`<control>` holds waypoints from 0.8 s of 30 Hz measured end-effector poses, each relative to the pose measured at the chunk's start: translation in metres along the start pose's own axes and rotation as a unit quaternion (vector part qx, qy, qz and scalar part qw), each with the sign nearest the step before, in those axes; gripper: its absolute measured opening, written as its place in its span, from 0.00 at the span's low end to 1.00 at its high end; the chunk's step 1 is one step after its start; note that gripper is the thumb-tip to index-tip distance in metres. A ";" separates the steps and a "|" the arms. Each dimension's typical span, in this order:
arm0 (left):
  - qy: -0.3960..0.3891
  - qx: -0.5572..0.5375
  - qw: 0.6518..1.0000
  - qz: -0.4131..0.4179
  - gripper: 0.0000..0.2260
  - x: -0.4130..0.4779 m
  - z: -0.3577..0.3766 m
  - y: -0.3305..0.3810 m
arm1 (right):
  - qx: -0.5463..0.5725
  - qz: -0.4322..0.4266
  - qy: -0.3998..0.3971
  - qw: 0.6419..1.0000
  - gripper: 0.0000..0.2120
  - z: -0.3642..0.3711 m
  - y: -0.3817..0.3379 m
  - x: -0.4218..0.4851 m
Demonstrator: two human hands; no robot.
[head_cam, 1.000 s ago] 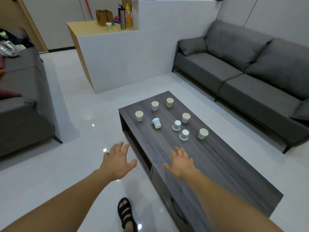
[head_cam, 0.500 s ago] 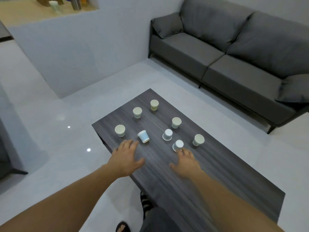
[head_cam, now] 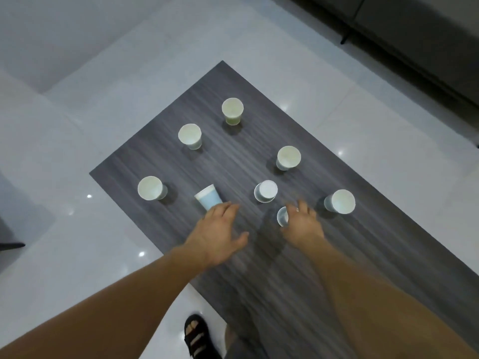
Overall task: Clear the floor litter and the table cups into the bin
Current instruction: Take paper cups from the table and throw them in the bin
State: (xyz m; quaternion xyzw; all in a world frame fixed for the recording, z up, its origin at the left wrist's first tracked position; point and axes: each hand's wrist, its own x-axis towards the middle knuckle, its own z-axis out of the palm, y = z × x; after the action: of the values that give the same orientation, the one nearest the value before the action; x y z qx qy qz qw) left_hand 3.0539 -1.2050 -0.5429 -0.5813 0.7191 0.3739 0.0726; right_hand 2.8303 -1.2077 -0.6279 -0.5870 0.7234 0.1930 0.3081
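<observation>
Several paper cups stand on the dark wood-grain table (head_cam: 337,255). A pale blue cup (head_cam: 208,196) lies tilted on its side; the fingertips of my left hand (head_cam: 217,234) reach its base, fingers straight. An upturned white cup (head_cam: 265,190) stands in the middle. My right hand (head_cam: 303,224) hovers over a small white cup (head_cam: 282,216), fingers spread and covering most of it; whether they touch it is unclear. Upright cups stand at the left (head_cam: 150,188), the back (head_cam: 232,111) and the right (head_cam: 339,201). No bin or floor litter is in view.
Two more upright cups (head_cam: 190,136) (head_cam: 288,157) stand between the others. A grey sofa (head_cam: 414,35) runs along the upper right. Glossy white floor tiles (head_cam: 77,229) surround the table. My sandalled foot (head_cam: 198,338) is by the table's near edge.
I have stepped closer and the view now tilts down over the table. Both hands have moved forward, the left to the blue cup and the right over the small white cup.
</observation>
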 end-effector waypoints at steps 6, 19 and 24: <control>-0.046 -0.016 0.999 0.011 0.34 0.048 0.032 -0.007 | 0.043 0.014 0.000 0.999 0.25 0.032 0.002 0.028; 0.033 -0.115 0.992 -0.023 0.29 0.038 0.028 -0.041 | 0.275 -0.075 0.199 0.938 0.24 0.002 -0.041 0.030; 0.076 -0.102 0.987 -0.096 0.32 0.015 0.021 -0.075 | 0.042 -0.116 0.121 0.985 0.40 0.004 -0.042 0.063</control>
State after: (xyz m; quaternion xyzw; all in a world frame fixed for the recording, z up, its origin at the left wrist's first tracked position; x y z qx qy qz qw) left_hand 3.1090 -1.2070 -0.5997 -0.6788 0.6217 0.3907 -0.0065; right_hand 2.8638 -1.2612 -0.6699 -0.6728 0.6893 0.0534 0.2632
